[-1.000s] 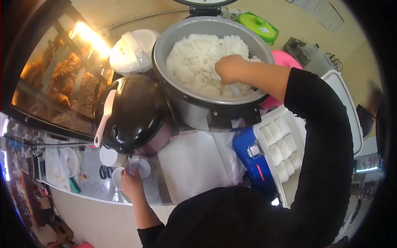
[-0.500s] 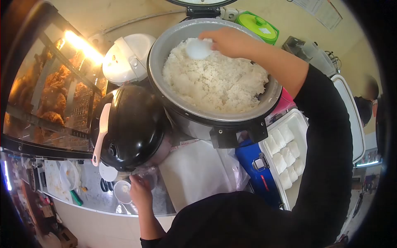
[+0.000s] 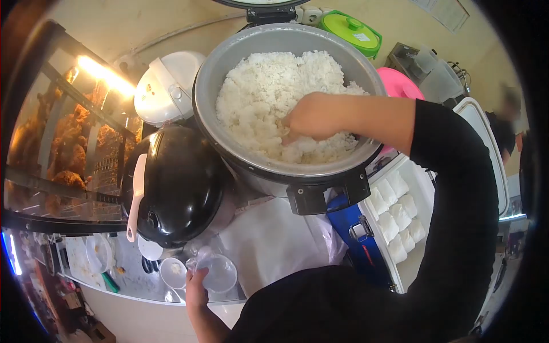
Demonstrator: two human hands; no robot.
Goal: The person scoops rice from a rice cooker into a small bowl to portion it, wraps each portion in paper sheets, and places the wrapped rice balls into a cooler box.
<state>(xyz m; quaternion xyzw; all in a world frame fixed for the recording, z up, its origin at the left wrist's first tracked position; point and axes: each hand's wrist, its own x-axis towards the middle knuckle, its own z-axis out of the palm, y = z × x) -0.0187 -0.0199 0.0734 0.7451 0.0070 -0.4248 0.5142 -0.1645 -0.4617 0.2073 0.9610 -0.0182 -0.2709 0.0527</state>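
Note:
My right hand (image 3: 315, 117) is down in the cooked rice (image 3: 269, 86) inside a large rice cooker pot (image 3: 205, 97). Its fingers are curled, and the small white bowl seen in them earlier is now hidden by the hand and the rice. Low in the view, my left hand (image 3: 197, 290) is closed on crumpled clear plastic (image 3: 195, 262). Right beside it is a round clear container (image 3: 220, 274), and to its left a small white cup (image 3: 173, 274) has some rice in it.
A black-lidded cooker (image 3: 183, 183) with a pink rice paddle (image 3: 137, 194) on top stands left, before a lit cabinet of fried chicken (image 3: 71, 137). White paper (image 3: 269, 240) lies in front. An open blue cooler (image 3: 357, 251) holds several white packets (image 3: 397, 211) at right.
My right hand has moved from the far left of the pot toward its near middle, down into the rice. My left hand has shifted slightly down, and the clear container beside it shows more.

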